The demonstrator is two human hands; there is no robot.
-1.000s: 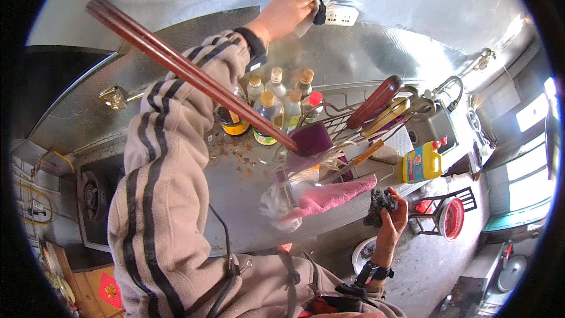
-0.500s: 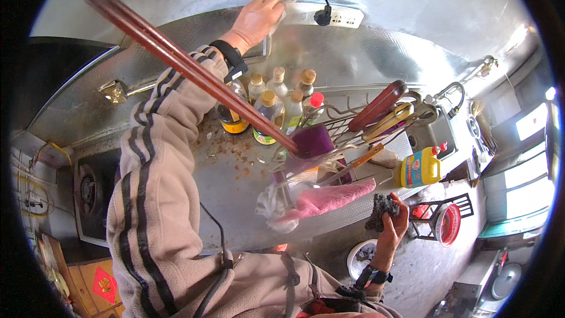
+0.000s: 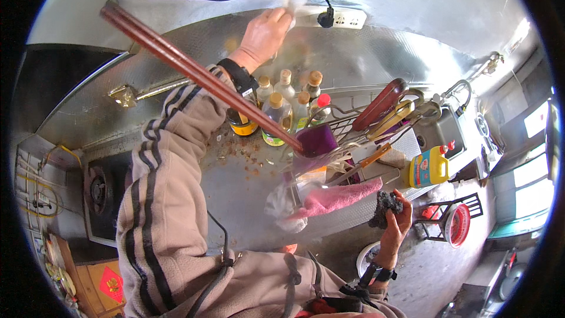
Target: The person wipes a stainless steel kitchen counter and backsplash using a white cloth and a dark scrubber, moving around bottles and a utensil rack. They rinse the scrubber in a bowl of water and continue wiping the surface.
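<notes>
My left hand (image 3: pixel 266 36) is raised to the back wall, its fingers closed on a crumpled white cloth or tissue (image 3: pixel 293 5). The cloth is blurred and sits just left of a white socket strip (image 3: pixel 352 19) with a black plug in it. Low at the right, my right hand (image 3: pixel 401 219) grips a dark grey, fuzzy scouring pad (image 3: pixel 386 205) beyond the counter's edge. Several sauce bottles (image 3: pixel 285 87) stand below my left wrist. Long reddish-brown chopsticks (image 3: pixel 194 76) rise from a purple holder (image 3: pixel 318 140) and cross in front of my left sleeve.
A wire rack (image 3: pixel 347 123) holds knives and utensils, with a pink cloth (image 3: pixel 340 196) along its front. To its right are a yellow jug (image 3: pixel 428 168) and a sink (image 3: pixel 441 132). Brown crumbs dot the counter (image 3: pixel 235 191). A gas burner (image 3: pixel 100 191) is at left.
My left hand and the white cloth have moved a little down the wall. My right hand still holds the pad. The whole view has shifted slightly.
</notes>
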